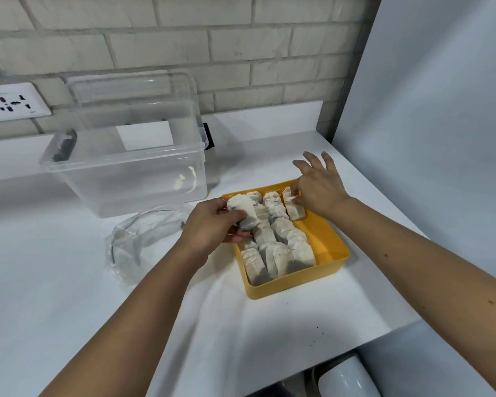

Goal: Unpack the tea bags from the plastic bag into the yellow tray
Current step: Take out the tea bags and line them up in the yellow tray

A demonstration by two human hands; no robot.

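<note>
Over the yellow tray (325, 243) (part-filled), the left hand (211, 223) gripped several tea bags (245, 212); the right hand (320, 189) pinched one tea bag (294, 210).

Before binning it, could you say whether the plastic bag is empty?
Plastic bag looks empty: crumpled, clear, nothing visible inside.

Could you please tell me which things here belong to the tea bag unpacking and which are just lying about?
Belongs to the job: yellow tray; tea bags lined up in it; clump of tea bags gripped by the left hand; tea bag pinched by the right hand; plastic bag beside the tray.
Just lying about: clear storage box; wall socket.
</note>
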